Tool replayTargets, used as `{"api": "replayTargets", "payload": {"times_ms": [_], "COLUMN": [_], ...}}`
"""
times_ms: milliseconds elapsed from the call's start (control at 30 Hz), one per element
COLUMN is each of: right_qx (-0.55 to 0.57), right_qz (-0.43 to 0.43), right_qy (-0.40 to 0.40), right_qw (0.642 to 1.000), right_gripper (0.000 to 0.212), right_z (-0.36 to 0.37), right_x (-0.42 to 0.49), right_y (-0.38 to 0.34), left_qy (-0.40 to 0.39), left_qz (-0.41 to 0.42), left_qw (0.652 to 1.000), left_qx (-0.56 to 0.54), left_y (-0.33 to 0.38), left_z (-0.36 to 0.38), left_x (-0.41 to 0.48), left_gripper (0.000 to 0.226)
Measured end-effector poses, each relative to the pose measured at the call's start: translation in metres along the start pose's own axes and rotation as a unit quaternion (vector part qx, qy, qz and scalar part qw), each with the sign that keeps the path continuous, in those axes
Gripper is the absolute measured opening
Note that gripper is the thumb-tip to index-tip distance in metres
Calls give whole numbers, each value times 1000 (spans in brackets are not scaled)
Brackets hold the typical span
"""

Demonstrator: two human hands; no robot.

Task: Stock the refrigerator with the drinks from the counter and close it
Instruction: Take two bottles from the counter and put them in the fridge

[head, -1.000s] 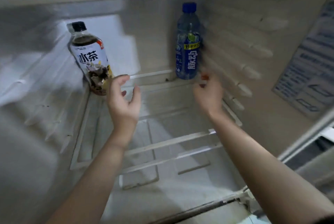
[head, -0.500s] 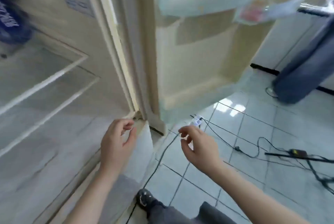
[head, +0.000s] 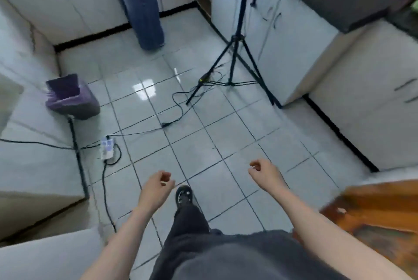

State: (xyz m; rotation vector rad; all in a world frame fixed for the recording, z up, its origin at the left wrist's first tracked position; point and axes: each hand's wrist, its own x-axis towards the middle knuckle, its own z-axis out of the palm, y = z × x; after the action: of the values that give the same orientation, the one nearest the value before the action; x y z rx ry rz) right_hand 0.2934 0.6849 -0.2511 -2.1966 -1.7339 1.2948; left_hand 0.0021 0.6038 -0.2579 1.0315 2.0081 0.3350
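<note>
Pale tiled floor fills your view, and your shoe steps out on it between your hands. Your left hand and right hand hang apart above the tiles, fingers loosely curled and holding nothing, which looks like you are walking to fetch a load. Left of your left hand, a power strip and its cable trail across the floor, so mind your feet. Farther ahead of your right hand stands a tripod. Beyond it, far right, is the dark bench. No drinks show from here, and the refrigerator is out of view.
</note>
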Motion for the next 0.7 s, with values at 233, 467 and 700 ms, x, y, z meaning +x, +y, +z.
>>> {"api": "replayTargets", "payload": {"times_ms": [233, 467, 700], "right_qx": [232, 344, 389], "right_qz": [272, 404, 480], "right_qy": [86, 159, 227], "right_qw": [930, 833, 753], "right_gripper": [18, 16, 14], "right_z": [-58, -145, -194], "right_x": [37, 49, 50], "right_y": [142, 200, 244], "left_qy": [-228, -338, -326], "left_qz": [14, 121, 225], "left_qw": [955, 847, 776], "left_qx": [191, 391, 490], "left_y": [123, 290, 476], "left_z": [118, 206, 298], "left_x": [82, 184, 260], "left_gripper": [37, 36, 38]}}
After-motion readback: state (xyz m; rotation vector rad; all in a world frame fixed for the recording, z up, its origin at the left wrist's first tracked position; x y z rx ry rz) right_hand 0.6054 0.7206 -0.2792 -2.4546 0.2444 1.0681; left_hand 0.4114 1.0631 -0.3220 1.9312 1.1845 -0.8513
